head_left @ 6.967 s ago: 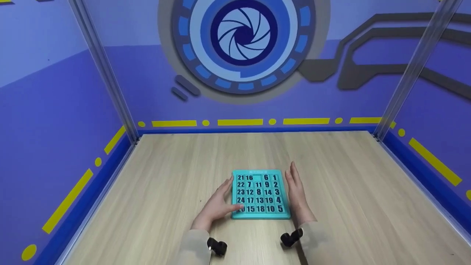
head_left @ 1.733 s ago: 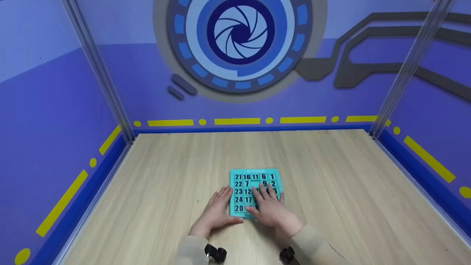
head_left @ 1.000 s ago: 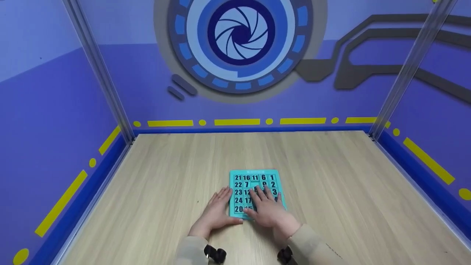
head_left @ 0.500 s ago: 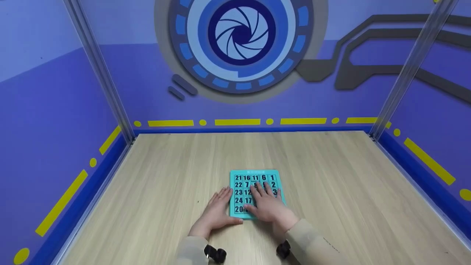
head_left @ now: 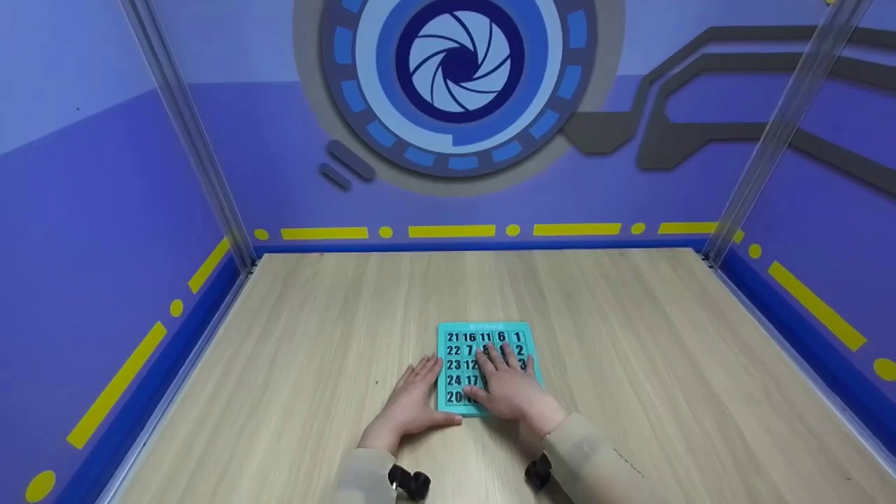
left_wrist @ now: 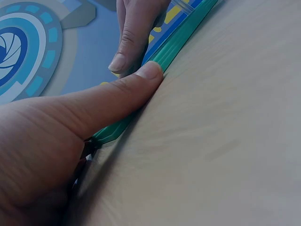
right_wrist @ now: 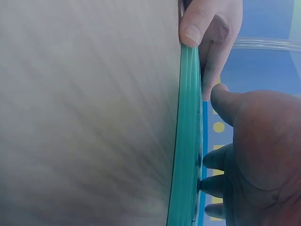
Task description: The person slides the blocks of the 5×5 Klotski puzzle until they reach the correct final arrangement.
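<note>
A turquoise number slide puzzle point(head_left: 448, 411) lies flat on the wooden table in the head view. My left hand point(head_left: 413, 401) braces its near left corner, fairly straight fingers along the left side. The left thumb point(left_wrist: 120, 96) presses the near edge in the left wrist view. Over the puzzle's right half spreads my right hand point(head_left: 512, 393), fingertips down at the 8 tile point(head_left: 484, 348) and its neighbours. Palm and thumb stay raised off the board in the right wrist view. Most lower right tiles are hidden under this hand. The top row reads 21, 16, 11, 6, 1.
The wooden table point(head_left: 336, 315) extends around the puzzle on all sides. Blue printed panels point(head_left: 231, 154) with metal corner posts point(head_left: 192, 140) enclose its back and sides. Each wrist carries a small black camera point(head_left: 409, 483).
My right hand has come from beside the puzzle onto its tiles. The 11 tile slid up into the top row, then the 8 into the second. My left thumb moved to the near edge.
</note>
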`<state>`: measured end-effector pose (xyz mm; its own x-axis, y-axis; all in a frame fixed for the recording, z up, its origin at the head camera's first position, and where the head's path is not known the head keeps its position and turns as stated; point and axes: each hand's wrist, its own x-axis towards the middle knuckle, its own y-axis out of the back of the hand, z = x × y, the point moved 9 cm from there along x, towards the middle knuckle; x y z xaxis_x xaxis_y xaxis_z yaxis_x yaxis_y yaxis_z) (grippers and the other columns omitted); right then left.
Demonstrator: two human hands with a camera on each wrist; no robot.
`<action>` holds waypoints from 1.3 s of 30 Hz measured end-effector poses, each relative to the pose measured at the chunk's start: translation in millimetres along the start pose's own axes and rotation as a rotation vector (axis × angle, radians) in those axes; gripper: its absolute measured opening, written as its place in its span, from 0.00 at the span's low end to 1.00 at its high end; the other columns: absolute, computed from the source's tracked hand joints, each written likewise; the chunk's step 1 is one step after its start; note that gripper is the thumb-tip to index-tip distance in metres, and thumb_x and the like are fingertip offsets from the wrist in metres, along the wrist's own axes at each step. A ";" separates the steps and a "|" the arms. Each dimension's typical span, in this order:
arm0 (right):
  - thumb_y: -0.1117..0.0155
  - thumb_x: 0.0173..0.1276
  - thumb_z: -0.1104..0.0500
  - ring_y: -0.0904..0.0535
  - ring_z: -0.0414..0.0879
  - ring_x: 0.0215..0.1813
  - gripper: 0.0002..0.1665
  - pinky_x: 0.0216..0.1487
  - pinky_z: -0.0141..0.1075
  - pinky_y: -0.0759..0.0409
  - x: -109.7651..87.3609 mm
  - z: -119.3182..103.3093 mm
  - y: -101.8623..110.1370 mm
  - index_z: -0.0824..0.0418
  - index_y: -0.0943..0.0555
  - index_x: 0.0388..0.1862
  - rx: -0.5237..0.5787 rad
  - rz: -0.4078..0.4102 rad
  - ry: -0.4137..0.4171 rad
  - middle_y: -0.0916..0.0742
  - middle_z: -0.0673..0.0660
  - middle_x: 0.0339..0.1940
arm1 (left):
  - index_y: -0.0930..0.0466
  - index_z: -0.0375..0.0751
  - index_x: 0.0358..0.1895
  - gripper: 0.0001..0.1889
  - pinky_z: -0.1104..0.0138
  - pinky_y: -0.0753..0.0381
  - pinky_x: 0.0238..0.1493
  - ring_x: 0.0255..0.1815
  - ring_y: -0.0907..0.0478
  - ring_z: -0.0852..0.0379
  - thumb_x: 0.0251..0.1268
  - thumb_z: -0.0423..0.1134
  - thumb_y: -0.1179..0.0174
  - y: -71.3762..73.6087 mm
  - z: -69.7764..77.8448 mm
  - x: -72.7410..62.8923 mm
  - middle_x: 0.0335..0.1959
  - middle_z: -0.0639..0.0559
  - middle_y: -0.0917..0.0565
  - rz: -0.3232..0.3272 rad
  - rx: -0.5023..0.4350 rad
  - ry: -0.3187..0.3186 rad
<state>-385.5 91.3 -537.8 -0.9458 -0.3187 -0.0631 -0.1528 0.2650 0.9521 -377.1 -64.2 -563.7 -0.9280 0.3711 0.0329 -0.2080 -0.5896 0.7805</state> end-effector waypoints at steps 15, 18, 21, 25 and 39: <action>0.47 0.76 0.32 0.54 0.66 0.87 0.47 0.77 0.79 0.57 -36.5 -11.3 3.0 0.56 0.41 0.84 0.036 -0.062 0.042 0.41 0.62 0.86 | 0.46 0.35 0.81 0.62 0.45 0.57 0.87 0.86 0.51 0.40 0.48 0.61 0.22 0.7 0.5 0.4 0.84 0.39 0.44 0.013 -0.015 0.012; 0.47 0.76 0.31 0.53 0.66 0.86 0.48 0.77 0.78 0.55 -45.1 -15.6 2.1 0.56 0.40 0.83 0.020 -0.071 0.058 0.39 0.62 0.85 | 0.46 0.35 0.81 0.62 0.45 0.58 0.87 0.86 0.51 0.40 0.48 0.61 0.22 0.7 0.6 0.2 0.84 0.39 0.44 0.012 -0.018 0.014; 0.49 0.76 0.30 0.54 0.66 0.86 0.48 0.77 0.78 0.55 -52.2 -19.2 0.0 0.56 0.40 0.83 0.013 -0.085 0.076 0.39 0.61 0.85 | 0.46 0.35 0.82 0.62 0.45 0.57 0.87 0.86 0.51 0.40 0.48 0.61 0.22 0.2 0.3 0.3 0.84 0.39 0.44 0.010 -0.017 0.015; 0.49 0.75 0.30 0.52 0.67 0.86 0.48 0.76 0.79 0.53 -59.2 -22.5 -1.5 0.57 0.40 0.83 0.000 -0.094 0.092 0.38 0.62 0.85 | 0.46 0.35 0.82 0.62 0.45 0.57 0.87 0.86 0.51 0.40 0.48 0.61 0.22 -0.1 0.3 0.5 0.84 0.38 0.44 0.010 -0.007 0.008; 0.47 0.75 0.31 0.49 0.67 0.85 0.47 0.76 0.78 0.51 -56.5 -19.2 -4.1 0.57 0.38 0.82 -0.015 -0.083 0.084 0.36 0.62 0.84 | 0.47 0.35 0.82 0.62 0.44 0.58 0.87 0.86 0.52 0.40 0.49 0.62 0.23 -0.3 0.8 -0.2 0.84 0.38 0.45 0.005 -0.006 0.006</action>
<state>-326.0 90.7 -532.3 -0.9025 -0.4146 -0.1168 -0.2242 0.2208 0.9492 -376.6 -63.6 -563.5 -0.9308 0.3641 0.0329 -0.2055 -0.5955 0.7767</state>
